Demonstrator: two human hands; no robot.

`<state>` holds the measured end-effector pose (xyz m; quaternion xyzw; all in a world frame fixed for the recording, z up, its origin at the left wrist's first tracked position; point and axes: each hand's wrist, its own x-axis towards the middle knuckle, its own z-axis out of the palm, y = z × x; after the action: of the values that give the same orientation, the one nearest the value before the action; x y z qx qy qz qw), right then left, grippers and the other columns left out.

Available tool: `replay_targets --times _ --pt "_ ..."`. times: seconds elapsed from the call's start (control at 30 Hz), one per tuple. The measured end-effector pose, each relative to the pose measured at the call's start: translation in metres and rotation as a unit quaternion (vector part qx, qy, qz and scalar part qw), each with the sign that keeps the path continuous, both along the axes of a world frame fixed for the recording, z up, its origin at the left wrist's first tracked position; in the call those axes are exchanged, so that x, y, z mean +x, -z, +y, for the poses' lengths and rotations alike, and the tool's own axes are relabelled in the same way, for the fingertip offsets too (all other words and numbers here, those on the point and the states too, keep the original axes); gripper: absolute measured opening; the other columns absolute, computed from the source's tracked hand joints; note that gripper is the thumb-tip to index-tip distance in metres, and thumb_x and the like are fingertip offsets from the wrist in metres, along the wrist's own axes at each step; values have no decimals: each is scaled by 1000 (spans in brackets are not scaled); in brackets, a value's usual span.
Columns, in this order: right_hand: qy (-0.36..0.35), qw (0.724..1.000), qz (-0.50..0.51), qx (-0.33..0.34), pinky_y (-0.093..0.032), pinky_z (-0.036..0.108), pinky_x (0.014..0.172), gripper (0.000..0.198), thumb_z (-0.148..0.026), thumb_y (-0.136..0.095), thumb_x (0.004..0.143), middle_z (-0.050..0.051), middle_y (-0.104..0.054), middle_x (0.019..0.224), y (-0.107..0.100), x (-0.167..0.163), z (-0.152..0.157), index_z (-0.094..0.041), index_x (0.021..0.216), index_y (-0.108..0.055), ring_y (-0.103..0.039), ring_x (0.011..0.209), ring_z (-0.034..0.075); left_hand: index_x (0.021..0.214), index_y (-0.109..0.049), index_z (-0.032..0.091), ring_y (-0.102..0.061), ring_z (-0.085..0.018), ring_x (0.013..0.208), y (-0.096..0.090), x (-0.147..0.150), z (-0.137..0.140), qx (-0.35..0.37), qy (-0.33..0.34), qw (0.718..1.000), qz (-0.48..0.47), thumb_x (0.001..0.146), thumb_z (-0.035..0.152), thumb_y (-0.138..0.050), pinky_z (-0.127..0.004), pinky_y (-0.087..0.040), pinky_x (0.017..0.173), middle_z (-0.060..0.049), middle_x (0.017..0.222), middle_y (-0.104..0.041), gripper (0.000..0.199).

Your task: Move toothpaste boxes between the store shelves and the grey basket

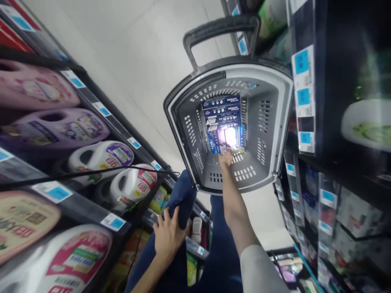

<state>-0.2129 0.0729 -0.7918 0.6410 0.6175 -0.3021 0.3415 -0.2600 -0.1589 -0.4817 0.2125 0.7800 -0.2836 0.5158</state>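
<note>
My right hand [225, 158] reaches down into a grey shopping basket [262, 162]. Its fingers are curled at the near edge of a glossy purple-and-blue box [226, 137], which is partly washed out by glare. Several long blue-and-white boxes [222, 110], which look like toothpaste cartons, lie side by side beyond it on the basket floor. My left hand [169, 234] rests on my bent knee in blue trousers [183, 195], fingers spread and holding nothing. The basket's black handle [220, 28] is tipped toward the far side.
Shelves on the left carry detergent bottles, among them a purple bottle [55, 128] and a white bottle [132, 187]. A thin dark cable [91, 171] crosses there. Close on the right stands a dark shelf with price tags [303, 97]. Pale floor tiles [128, 49] run between.
</note>
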Motion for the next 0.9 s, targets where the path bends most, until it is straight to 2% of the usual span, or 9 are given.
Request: replay_targets --times 0.13,0.27,0.43,0.5,0.63,0.7,0.77,0.83,0.9 --pt "-31 999 -17 26 -49 44 97 59 -30 -65 88 26 -52 135 8 -1 -8 -9 140 -46 -61 117 33 144 -51 23 -47 -41 122 0 -11 4 4 -5 1000 -10 81 52 -64 -51 -43 94 -19 148 -45 71" --pt "-84 996 7 12 -50 44 92 45 -30 -65 88 25 -60 126 10 2 -3 -8 127 -58 -65 107 33 140 -55 23 -46 -41 123 4 -20 12 16 8 1000 -8 84 47 -60 -52 -43 94 -18 149 -45 61" --pt "-81 995 45 33 -50 42 94 55 -43 -71 81 24 -62 123 -4 13 -2 -7 121 -61 -63 111 33 137 -57 22 -48 -39 120 8 -22 15 33 26 999 -9 85 43 -57 -52 -44 92 -19 144 -48 56" --pt "-36 997 70 26 -48 41 100 58 -45 -73 79 23 -60 130 -19 19 -3 -9 124 -60 -60 119 33 138 -57 20 -48 -39 119 6 -20 15 44 29 999 -6 86 43 -56 -51 -44 91 -20 143 -48 56" --pt "140 976 135 -96 -43 38 108 44 -41 -73 80 18 -65 128 -58 34 3 -13 113 -66 -55 128 32 136 -59 17 -49 -39 117 1 -9 14 61 37 997 13 87 42 -54 -51 -44 90 -21 138 -51 56" --pt "184 959 157 -148 -51 36 100 33 -38 -70 83 15 -72 115 -79 42 7 -13 106 -68 -63 117 29 136 -59 16 -49 -39 118 0 -2 13 69 40 997 20 87 41 -53 -50 -44 90 -20 137 -51 55" --pt "214 941 172 -197 -58 34 83 29 -36 -65 87 12 -75 98 -101 49 10 -13 104 -69 -71 94 24 135 -60 15 -49 -39 118 1 6 10 79 42 996 16 87 40 -53 -49 -43 91 -21 138 -52 54" --pt "246 920 183 -243 -60 32 67 29 -36 -63 89 9 -75 84 -127 56 10 -12 105 -68 -72 73 21 137 -59 14 -49 -40 119 2 14 5 85 44 995 6 87 40 -54 -50 -43 93 -22 140 -51 56" --pt "267 907 191 -263 -59 31 60 31 -37 -67 86 7 -74 78 -158 62 10 -13 106 -67 -70 64 19 141 -57 14 -49 -42 121 0 23 1 81 43 996 -8 88 40 -54 -51 -42 95 -23 144 -49 59"
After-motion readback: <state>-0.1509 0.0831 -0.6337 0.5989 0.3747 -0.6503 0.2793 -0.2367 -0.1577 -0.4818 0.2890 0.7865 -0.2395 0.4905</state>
